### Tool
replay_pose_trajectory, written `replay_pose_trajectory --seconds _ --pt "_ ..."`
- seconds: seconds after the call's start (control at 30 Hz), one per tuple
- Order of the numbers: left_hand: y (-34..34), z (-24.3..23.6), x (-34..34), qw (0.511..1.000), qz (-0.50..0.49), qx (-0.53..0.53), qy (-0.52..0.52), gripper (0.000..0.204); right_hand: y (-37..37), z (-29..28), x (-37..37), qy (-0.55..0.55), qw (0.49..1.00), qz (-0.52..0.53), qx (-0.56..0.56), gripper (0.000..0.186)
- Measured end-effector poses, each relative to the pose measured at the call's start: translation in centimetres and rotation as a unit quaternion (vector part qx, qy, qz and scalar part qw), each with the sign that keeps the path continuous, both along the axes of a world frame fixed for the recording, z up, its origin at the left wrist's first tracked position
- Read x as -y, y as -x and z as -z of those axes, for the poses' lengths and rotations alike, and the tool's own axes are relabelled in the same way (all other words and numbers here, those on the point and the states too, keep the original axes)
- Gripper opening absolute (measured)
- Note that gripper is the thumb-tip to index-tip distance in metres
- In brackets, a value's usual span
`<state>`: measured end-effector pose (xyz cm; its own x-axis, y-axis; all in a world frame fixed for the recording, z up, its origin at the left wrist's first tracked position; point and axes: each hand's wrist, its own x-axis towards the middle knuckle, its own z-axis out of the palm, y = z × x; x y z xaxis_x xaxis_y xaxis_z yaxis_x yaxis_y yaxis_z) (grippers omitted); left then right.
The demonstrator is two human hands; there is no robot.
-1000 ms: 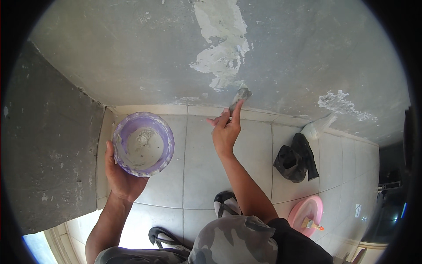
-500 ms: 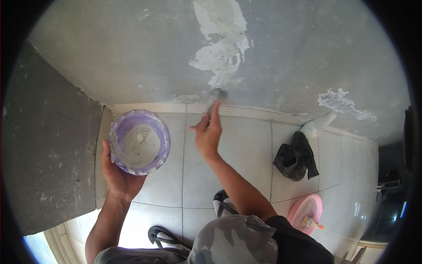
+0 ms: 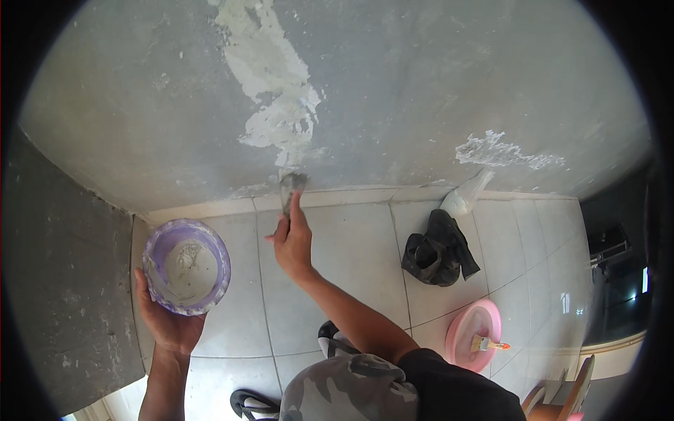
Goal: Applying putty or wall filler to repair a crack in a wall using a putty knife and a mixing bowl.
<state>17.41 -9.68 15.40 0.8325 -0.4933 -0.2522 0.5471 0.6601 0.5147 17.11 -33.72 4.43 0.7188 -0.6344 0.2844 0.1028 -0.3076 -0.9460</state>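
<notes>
In my left hand (image 3: 167, 324) is a purple bowl (image 3: 223, 261), gripped at its lower left side, with pale grey paste (image 3: 196, 277) inside and smears on its rim. My right hand (image 3: 293, 245) grips a putty knife (image 3: 293, 185), index finger stretched along it. The knife's blade lies at the foot of the grey wall (image 3: 393, 91), just below a long whitish patch (image 3: 270, 77) of filler or bared plaster. Most of the knife's handle is hidden by my fingers.
On the tiled floor (image 3: 330, 274) to the right lie a black bag (image 3: 441, 249) and a white plastic bag (image 3: 467, 194) against the skirting. Closer stands a pink basin (image 3: 455, 337) with a paintbrush (image 3: 486, 344) across it. A darker wall (image 3: 67, 281) rises at the left. Another flaking patch (image 3: 502, 149) marks the wall.
The view has swung right, so the scene sits further left. The putty knife, blurred before, now shows sharply near the base of the wall. Both grips stay the same.
</notes>
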Motion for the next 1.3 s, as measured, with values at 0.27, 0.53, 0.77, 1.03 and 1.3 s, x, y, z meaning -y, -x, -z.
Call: replay_pose_trajectory --seconds 0.27,0.53,0.77,1.03,1.3 --pt "0.2 -0.6 -0.1 1.000 -0.008 0.013 -0.004 0.076 3.3 -3.3 1.5 -0.156 0.982 -0.073 0.073 0.064" --pt "0.1 -0.3 -0.1 1.000 -0.020 0.021 -0.004 0.080 5.7 -9.5 3.4 -0.240 0.950 -0.164 0.116 0.046" --pt "0.0 -1.1 -0.1 1.000 -0.025 0.015 0.004 0.079 7.6 -14.0 5.9 -0.215 0.940 -0.148 0.218 0.038" --pt "-3.0 -3.4 -3.1 0.997 -0.019 0.080 0.009 0.077 3.8 -27.2 12.0 0.091 0.963 0.084 0.239 0.046" --pt "-6.3 -5.9 -4.0 0.998 -0.048 0.037 0.002 0.073 -1.4 -33.6 16.3 0.444 0.816 0.328 0.171 0.053"
